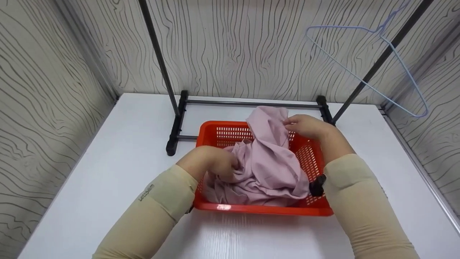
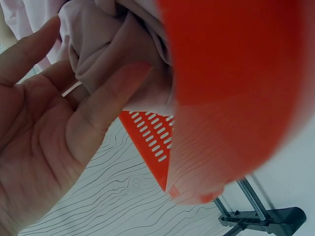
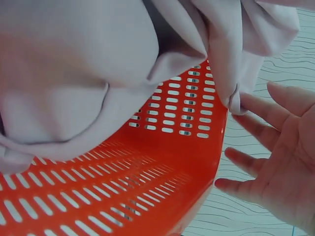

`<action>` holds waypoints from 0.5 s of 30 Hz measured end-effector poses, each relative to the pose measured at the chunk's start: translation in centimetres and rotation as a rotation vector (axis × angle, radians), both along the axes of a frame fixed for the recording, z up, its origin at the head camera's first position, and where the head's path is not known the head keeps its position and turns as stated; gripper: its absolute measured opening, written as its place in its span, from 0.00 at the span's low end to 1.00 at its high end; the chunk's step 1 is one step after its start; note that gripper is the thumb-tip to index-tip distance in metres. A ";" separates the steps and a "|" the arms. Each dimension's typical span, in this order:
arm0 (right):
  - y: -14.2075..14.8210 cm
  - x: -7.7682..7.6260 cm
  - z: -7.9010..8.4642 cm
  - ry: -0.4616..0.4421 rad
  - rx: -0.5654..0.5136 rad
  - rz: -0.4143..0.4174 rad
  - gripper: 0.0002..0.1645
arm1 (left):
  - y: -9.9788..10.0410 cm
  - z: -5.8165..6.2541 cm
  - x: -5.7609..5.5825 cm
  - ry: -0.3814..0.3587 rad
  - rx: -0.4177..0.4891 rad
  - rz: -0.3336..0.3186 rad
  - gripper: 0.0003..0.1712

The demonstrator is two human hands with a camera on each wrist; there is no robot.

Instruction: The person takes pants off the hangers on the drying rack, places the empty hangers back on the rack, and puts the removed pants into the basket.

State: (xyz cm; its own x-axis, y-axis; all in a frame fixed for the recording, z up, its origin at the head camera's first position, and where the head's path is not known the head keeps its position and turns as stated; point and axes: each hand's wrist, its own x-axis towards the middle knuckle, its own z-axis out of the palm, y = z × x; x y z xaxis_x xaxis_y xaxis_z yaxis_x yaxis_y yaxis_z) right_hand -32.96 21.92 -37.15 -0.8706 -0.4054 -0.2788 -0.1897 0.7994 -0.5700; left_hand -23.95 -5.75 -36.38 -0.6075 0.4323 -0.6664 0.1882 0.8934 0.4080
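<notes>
A crumpled pink cloth garment lies heaped in a red plastic basket, with one end draped up over the far rim. My left hand reaches in over the basket's left side and touches the cloth. In the left wrist view its thumb lies across the fabric's near side, and some fingertips pass behind folds. At the far right, my right hand touches the raised end of the cloth. Its fingers are spread and nearly straight in the right wrist view, with two fingertips at the fabric's edge.
Behind the basket stands a rack with dark poles and black feet on the white table. A light blue wire hanger hangs at the upper right. Wood-grain patterned panels enclose the back and sides.
</notes>
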 end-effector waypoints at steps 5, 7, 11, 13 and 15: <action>0.0 0.2 0.9 0.050 -0.009 -0.026 0.23 | 0.0 0.0 0.1 -0.005 0.008 0.000 0.18; -0.2 0.4 1.5 0.075 -0.036 -0.032 0.23 | -0.1 0.1 0.1 -0.009 0.007 0.008 0.16; -0.8 1.1 2.9 0.103 -0.138 -0.058 0.22 | -0.1 0.3 0.0 -0.005 0.003 0.007 0.15; -1.3 1.6 3.8 0.113 -0.185 -0.039 0.20 | -0.1 0.4 -0.1 0.012 -0.001 -0.026 0.15; -1.7 2.2 4.5 0.117 -0.211 0.026 0.18 | -0.2 0.5 -0.1 0.036 -0.009 -0.060 0.19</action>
